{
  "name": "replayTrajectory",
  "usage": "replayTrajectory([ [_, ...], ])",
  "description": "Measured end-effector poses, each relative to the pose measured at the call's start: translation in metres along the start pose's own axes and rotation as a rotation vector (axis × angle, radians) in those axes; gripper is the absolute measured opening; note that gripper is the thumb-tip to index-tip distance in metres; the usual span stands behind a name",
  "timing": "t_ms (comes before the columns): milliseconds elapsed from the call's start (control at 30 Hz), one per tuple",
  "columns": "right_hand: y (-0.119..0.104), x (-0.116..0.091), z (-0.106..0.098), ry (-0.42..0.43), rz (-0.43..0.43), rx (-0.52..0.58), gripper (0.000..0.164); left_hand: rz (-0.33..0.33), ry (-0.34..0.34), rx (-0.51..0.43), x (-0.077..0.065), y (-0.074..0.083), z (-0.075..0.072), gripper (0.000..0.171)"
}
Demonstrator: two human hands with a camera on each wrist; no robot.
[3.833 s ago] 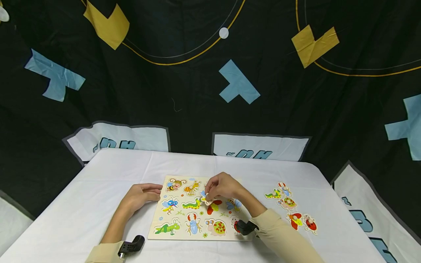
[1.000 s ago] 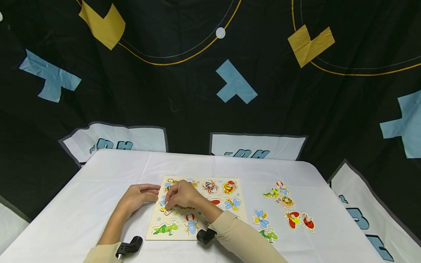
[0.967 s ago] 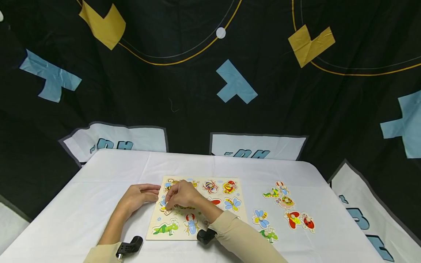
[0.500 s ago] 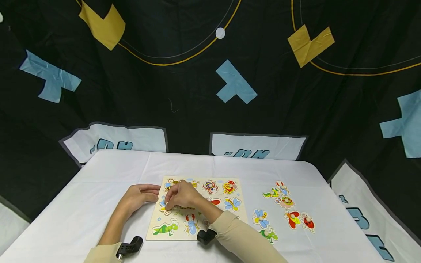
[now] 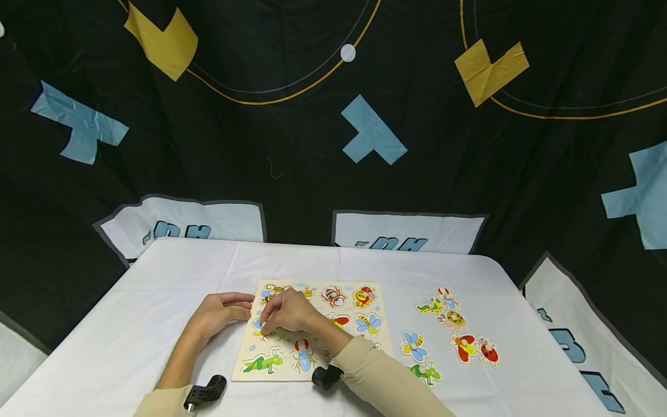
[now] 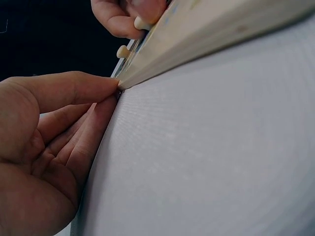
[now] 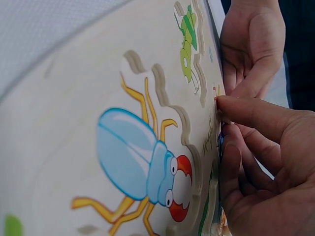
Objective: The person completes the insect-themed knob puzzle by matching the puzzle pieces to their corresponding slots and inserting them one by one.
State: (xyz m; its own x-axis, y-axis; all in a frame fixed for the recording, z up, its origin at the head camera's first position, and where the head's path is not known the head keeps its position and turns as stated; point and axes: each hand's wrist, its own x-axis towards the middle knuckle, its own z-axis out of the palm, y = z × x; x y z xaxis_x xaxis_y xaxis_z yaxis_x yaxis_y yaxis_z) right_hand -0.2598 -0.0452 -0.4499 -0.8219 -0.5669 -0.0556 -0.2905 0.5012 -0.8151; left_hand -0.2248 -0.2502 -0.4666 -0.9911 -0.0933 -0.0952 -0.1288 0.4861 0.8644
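Right hand point(image 5: 289, 313) pinching a knob at the board's left side, left hand point(image 5: 221, 313) at the edge

From where I stand: puzzle board point(image 5: 286, 376) flat on the white cloth point(image 5: 172, 272), lower centre of the frame. Right hand has thumb and finger closed on a pale knob point(image 6: 141, 23); the piece under it is mostly hidden. Blue-and-yellow insect drawing point(image 5: 257, 327) peeks out left of the fingertips; can't tell if that's piece or printed recess.

Left hand grasps nothing: fingers extended, tips touching the board's left edge.

Key relation: held piece sits directly below the right fingertips, middle row, far left of the board. Right hand is on it; left hand is just beside, across the edge. Piece's long axis: can't tell, covered. My guess is that its turn relative to the recess matters most.

Loose pieces lie at lower right of the frame, well apart from both hands; blue-winged bee point(image 5: 413, 347) and green grasshopper point(image 5: 427, 372) nearest the right sleeve point(image 5: 388, 373).

Versus about four seconds ago: right hand was over the board's upper middle, now at its left side; its sleeve no longer covers bee and grasshopper. Left hand about the same spot. Over the last second, hardly any shift.
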Motion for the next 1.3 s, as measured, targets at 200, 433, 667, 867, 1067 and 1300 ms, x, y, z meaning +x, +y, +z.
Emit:
replayTrajectory([
  [200,-0.0012,-0.0017,-0.0001,0.007,0.014,-0.003,0.014,-0.009,0.000,0.004,-0.0002,0.0015,0.0005,0.047],
  [433,-0.0013,-0.0020,0.0020,0.017,0.018,-0.005,0.014,-0.025,-0.002,-0.009,0.0006,-0.0011,0.0005,0.047],
  [667,0.0003,-0.0014,0.0025,0.019,0.018,0.001,0.014,-0.014,-0.009,-0.020,0.0004,-0.0006,-0.0001,0.048],
  [867,0.0003,-0.0020,0.0023,0.025,0.027,0.006,0.014,-0.010,-0.012,-0.020,-0.0001,0.0007,-0.0002,0.048],
  [1067,0.0007,-0.0012,0.0023,0.032,0.027,0.012,0.014,-0.004,-0.001,0.007,0.0008,0.0016,-0.0006,0.047],
  [1300,0.0033,-0.0011,0.0018,0.025,0.034,0.032,0.015,-0.004,0.008,0.026,-0.0001,0.0020,-0.0003,0.046],
])
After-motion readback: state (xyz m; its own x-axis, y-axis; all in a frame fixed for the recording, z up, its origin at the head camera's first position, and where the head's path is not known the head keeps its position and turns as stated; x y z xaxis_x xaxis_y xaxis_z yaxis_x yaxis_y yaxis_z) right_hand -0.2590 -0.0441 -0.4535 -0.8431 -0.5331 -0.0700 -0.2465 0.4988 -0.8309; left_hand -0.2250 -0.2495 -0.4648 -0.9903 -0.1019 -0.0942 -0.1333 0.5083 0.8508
